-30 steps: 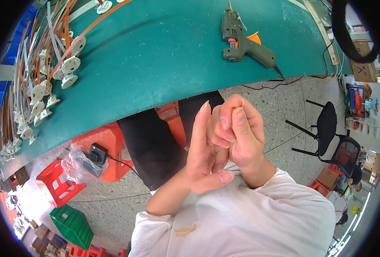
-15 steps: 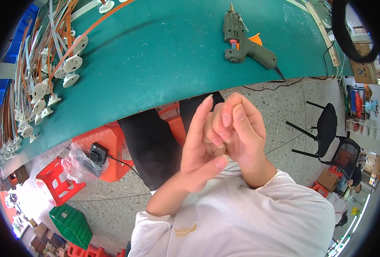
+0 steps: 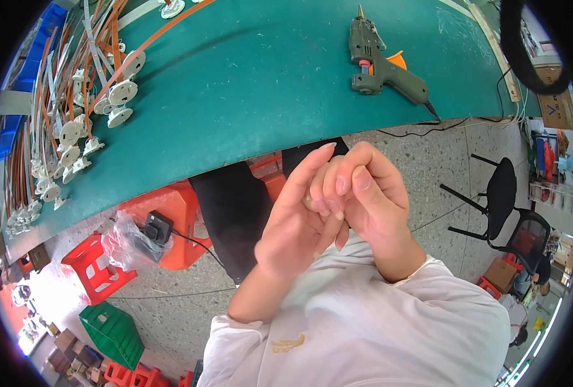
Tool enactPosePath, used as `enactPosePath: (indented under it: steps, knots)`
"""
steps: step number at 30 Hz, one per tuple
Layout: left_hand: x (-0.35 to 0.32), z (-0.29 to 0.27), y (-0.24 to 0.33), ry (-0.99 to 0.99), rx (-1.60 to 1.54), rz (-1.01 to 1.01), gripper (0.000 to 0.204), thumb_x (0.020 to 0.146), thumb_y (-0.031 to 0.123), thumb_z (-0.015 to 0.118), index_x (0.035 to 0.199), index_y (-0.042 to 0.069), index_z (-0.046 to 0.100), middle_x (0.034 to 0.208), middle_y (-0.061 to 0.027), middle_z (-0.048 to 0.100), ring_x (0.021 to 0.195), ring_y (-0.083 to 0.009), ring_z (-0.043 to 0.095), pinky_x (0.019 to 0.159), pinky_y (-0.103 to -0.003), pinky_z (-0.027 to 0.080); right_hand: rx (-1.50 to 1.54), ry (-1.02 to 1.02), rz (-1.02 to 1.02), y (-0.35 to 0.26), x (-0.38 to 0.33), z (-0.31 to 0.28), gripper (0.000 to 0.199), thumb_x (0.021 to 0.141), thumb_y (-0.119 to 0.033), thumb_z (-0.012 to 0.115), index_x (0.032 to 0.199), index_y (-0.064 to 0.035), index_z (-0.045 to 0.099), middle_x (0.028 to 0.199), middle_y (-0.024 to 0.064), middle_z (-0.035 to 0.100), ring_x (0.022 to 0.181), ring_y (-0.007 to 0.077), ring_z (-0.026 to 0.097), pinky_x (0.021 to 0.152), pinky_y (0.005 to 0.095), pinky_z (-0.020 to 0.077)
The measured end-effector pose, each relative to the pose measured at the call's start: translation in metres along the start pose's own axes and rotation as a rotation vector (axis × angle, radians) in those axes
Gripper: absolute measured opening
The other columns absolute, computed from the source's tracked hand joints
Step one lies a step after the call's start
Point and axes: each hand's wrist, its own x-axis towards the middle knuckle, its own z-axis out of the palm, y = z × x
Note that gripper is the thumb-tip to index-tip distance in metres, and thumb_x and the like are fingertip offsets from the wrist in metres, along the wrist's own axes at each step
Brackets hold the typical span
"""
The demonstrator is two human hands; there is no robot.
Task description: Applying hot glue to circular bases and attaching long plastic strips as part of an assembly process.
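Observation:
My two hands are together above my lap, just off the near edge of the green worktable (image 3: 248, 97). My left hand (image 3: 290, 238) has its index finger stretched upward, and its palm faces my right hand. Curled fingers of my right hand (image 3: 380, 200) press against the left hand's fingers, its thumb bent in close to them. If anything small is between the fingers, it is hidden. On the table beyond lies a dark green glue gun (image 3: 370, 58) with an orange trigger, touched by neither hand.
White round fittings (image 3: 122, 93) on brown and grey strips are bunched at the table's left. Left of my legs stand a red stool (image 3: 183, 226) with a black device (image 3: 157, 227) and a green crate (image 3: 112, 332). Black chairs (image 3: 501, 193) stand at right. A cord (image 3: 432, 113) trails off the table.
My left thumb has moved in toward the fingers, and the left hand has turned a little. Both hands remain together. The whole scene has shifted slightly right in the picture.

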Motion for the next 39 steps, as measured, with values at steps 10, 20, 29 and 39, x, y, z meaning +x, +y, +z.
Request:
enactPosePath:
  steps: [10,20,29,39]
  knots:
    - [0.012,0.034,0.007,0.089,-0.228,-0.026,0.099,0.083,0.089,0.027,0.157,0.037,-0.013,0.167,-0.0064,-0.015,0.153,-0.0363,-0.011,0.122,-0.054,0.009,0.270,-0.089,-0.036,0.008,0.005,-0.008,0.117,0.083,-0.089,0.028,0.152,0.0049,0.023,0.143,0.0222,0.046,0.123,0.0287,0.051,0.107,0.0419,0.0413]
    - [0.008,0.034,0.013,0.167,-0.202,-0.009,0.099,0.084,0.089,0.028,0.158,0.036,-0.010,0.167,-0.0046,-0.015,0.153,-0.0362,-0.010,0.122,-0.054,0.009,-0.189,0.209,-0.130,-0.009,0.004,0.008,0.088,0.096,-0.071,0.037,0.150,-0.0015,0.029,0.145,0.0198,0.044,0.126,0.0285,0.050,0.106,0.0445,0.0403]
    - [0.003,-0.003,0.060,0.061,0.609,0.165,0.089,0.091,0.074,0.041,0.137,-0.002,0.044,0.128,-0.0274,0.056,0.110,-0.0355,0.057,0.095,-0.047,0.045,0.361,-0.813,-0.396,-0.072,-0.025,0.021,0.022,0.080,-0.022,0.063,0.080,0.0007,0.066,0.064,0.0167,0.054,0.061,0.0282,0.050,0.076,0.0653,0.0461]
    - [0.073,-0.005,0.141,0.507,1.505,0.281,0.018,0.088,0.007,0.066,0.102,-0.005,0.065,0.095,-0.0104,0.070,0.087,-0.0152,0.063,0.082,-0.029,0.049,0.541,-1.386,-0.296,-0.112,0.002,0.041,0.021,0.090,-0.020,0.052,0.072,-0.0085,0.054,0.066,0.0041,0.043,0.067,0.0243,0.051,0.077,0.0534,0.0443]
